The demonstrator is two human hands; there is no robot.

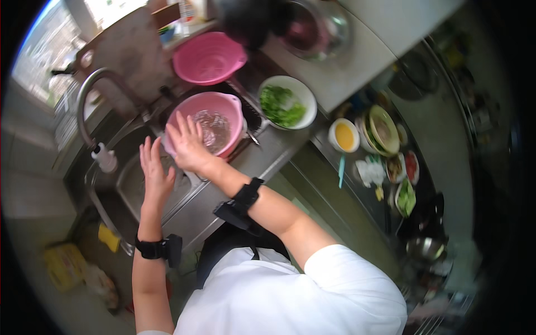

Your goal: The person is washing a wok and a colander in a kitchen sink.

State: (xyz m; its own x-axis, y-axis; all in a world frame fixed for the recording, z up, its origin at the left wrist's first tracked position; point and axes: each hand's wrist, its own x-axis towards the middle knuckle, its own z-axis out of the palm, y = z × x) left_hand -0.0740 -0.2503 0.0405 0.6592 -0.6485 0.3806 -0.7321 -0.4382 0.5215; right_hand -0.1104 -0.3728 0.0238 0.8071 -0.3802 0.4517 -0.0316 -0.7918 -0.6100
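Observation:
My left hand [155, 167] hovers above the stainless steel sink [130, 178], palm flat and fingers spread, holding nothing. To its right, my right hand [188, 144] reaches over the near left rim of a pink basin [209, 101] with its fingers extended and apart. Whether it touches that rim I cannot tell. Clear, rippled contents that look like water fill the bottom of the basin. A curved faucet [81, 113] with a white spray head [104, 158] arches over the sink. Each forearm wears a black strap with a small device.
Behind stands a second pink basin [209, 56]; a white bowl [310, 100] of leafy greens sits to the right. A cutting board [130, 58] leans by the window. On the right-hand counter are a cup of yellow liquid [344, 136] and several food dishes. A yellow sponge [109, 238] lies left.

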